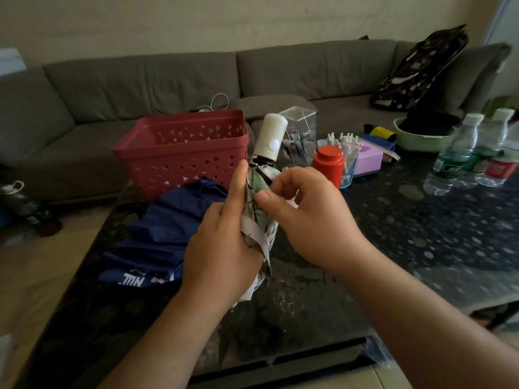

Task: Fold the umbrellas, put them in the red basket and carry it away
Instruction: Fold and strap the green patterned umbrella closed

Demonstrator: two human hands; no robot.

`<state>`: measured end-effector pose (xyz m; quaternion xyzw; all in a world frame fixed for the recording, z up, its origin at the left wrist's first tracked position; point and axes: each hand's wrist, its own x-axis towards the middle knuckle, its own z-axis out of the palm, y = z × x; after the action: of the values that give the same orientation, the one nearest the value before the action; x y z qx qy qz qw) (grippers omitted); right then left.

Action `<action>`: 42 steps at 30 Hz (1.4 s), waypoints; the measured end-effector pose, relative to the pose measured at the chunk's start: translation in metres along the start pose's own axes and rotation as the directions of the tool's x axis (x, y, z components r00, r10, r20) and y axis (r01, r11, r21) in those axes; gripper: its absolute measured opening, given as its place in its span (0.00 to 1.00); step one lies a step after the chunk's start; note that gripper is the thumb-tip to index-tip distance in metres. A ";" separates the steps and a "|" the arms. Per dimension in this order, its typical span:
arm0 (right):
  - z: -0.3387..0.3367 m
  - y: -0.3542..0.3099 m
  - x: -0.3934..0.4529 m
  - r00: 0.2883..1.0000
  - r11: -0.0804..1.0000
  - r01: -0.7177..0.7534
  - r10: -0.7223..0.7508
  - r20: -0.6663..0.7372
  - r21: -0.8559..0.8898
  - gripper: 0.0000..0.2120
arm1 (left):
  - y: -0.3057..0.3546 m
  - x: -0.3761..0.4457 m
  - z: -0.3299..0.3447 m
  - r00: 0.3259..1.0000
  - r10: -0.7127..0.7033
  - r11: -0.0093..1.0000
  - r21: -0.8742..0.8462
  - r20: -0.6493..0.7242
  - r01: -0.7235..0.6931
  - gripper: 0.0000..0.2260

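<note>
Above the dark table (393, 234), I am gripping the floral umbrella (259, 209) in my left hand (224, 242); my right hand (306, 217) is pinching its canopy. Keep pleats tight; the red basket (182, 153) is waiting behind.

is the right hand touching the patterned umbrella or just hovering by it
Touching. In the head view the right hand pinches the canopy fabric of the patterned umbrella, while the left hand grips it.

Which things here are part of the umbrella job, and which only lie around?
Job: floral umbrella held by left hand and right hand; blue umbrella; red basket.
Lying about: red canister, pen cup, water bottles, green bowl.
</note>
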<state>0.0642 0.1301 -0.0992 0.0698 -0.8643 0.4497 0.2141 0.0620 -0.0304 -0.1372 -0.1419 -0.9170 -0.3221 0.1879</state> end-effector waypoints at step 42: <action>0.007 -0.003 -0.006 0.999 0.971 -0.038 0.028 -0.045 -0.237 0.17 | -0.002 -0.003 0.009 0.997 -0.015 0.999 0.043 0.074 0.012 0.49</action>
<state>0.0682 0.1224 -0.1027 0.0198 -0.9083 0.3478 0.2314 0.0615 -0.0269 -0.1458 -0.1434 -0.9310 -0.2982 0.1543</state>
